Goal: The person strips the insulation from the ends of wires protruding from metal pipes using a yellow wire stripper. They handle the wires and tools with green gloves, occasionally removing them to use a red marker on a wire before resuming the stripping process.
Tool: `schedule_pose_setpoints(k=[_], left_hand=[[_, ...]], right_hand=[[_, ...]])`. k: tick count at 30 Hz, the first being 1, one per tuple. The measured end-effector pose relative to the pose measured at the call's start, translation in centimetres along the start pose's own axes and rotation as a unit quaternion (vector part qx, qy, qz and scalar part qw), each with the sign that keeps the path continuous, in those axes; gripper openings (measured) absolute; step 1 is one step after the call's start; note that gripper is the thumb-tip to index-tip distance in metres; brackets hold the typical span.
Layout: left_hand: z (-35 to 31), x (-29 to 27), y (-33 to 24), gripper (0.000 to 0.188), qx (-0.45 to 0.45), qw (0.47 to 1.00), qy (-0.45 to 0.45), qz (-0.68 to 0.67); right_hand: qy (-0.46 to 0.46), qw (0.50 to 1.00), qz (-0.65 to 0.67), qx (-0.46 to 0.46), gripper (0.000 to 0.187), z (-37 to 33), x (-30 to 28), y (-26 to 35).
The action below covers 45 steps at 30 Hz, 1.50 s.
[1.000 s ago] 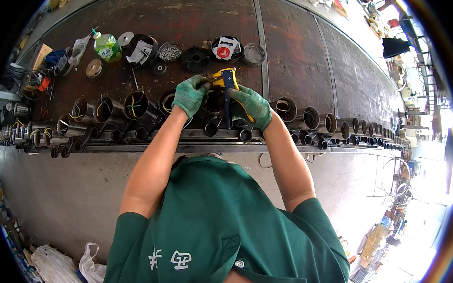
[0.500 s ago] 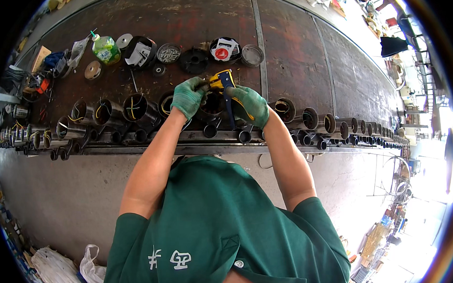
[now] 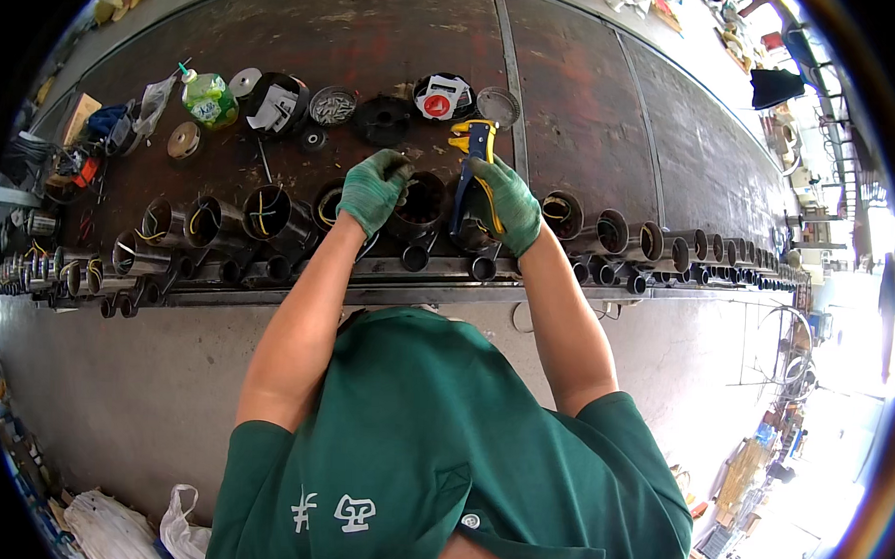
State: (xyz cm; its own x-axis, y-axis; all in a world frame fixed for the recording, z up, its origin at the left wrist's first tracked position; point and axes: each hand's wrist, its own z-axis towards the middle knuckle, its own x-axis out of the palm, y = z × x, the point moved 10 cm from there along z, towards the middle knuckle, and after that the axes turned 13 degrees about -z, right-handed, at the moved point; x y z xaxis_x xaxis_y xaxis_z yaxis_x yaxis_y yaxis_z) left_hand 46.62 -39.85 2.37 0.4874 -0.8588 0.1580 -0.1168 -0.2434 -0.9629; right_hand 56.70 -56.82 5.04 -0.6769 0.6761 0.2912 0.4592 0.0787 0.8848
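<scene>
My right hand (image 3: 510,205), in a green work glove, is wrapped round a blue and yellow wire stripper (image 3: 479,145). The tool stands upright, its yellow jaws pointing away from me and leftward, apart from my left hand. My left hand (image 3: 374,191), gloved too, is closed with its fingertips pressed together at the rim of a dark metal tube (image 3: 423,195). What lies in that pinch is too small to make out. Left of it, open-ended tubes (image 3: 266,212) hold yellow and white wires.
Similar tubes (image 3: 644,243) line the bench's near edge on both sides. Farther back stand a round tin of small metal parts (image 3: 332,106), black reels (image 3: 383,121), a shallow round dish (image 3: 498,107) and a green bottle (image 3: 209,100). Tools and a cardboard piece crowd the left.
My right hand has drawn the wire stripper to the right, away from my left hand, and turned it more upright. My left hand stays nearly in place.
</scene>
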Motion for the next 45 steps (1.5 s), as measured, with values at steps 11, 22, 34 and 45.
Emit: schedule_pose_setpoints(k=[11,22,34,45], left_hand=[[-0.7,8.6,-3.7,0.037,0.095,0.726,0.288,0.617],[1.2,8.7,-2.5,0.019,0.210,0.683,0.272,0.645],[2.4,4.1,-2.5,0.029,0.116,0.914,0.151,0.358],[1.2,4.7,-3.2,0.023,0.191,0.874,0.153,0.420]], right_hand=[[-0.039,0.999,0.039,0.000,0.040,-4.9,-1.3,-1.3],[-0.040,0.999,0.016,0.003,0.042,-6.8,-1.8,-2.0],[-0.124,0.955,-0.264,-0.052,0.056,-3.7,0.0,-0.1],[-0.091,0.842,-0.528,-0.060,0.070,4.2,2.1,0.2]])
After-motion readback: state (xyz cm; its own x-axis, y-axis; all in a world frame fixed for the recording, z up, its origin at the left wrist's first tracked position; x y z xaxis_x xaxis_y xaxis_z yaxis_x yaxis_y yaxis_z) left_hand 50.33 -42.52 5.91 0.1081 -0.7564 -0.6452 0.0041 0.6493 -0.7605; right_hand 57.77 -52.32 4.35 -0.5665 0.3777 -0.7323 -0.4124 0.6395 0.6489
